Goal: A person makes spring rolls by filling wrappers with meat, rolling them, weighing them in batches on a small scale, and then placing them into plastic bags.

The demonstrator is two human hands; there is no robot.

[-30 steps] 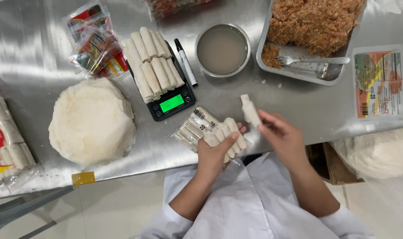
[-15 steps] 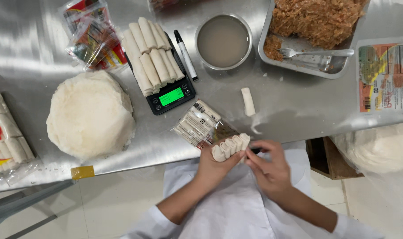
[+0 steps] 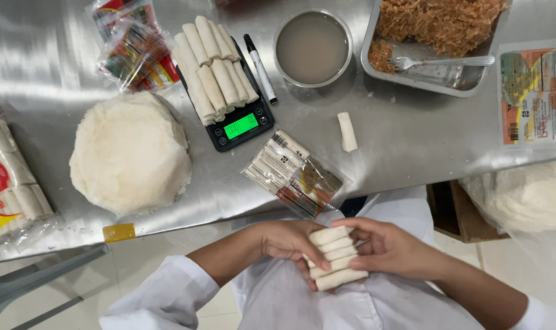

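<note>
White wrappers: a round stack [image 3: 130, 151] lies on the steel table [image 3: 412, 146], far left of the hands.
Scale: a black scale [image 3: 238, 125] bears rolled spring rolls [image 3: 210, 64].
Left hand: the left hand [image 3: 287, 239] curls under a row of spring rolls [image 3: 334, 256], fingers bent and holding them.
Rolls in hands: they sit between both hands, below the table edge.
Right hand: the right hand [image 3: 388, 247] presses the row, fingers half shut, thumb on top.
Lone roll: one spring roll [image 3: 347, 131] lies alone on the table, above the hands.
</note>
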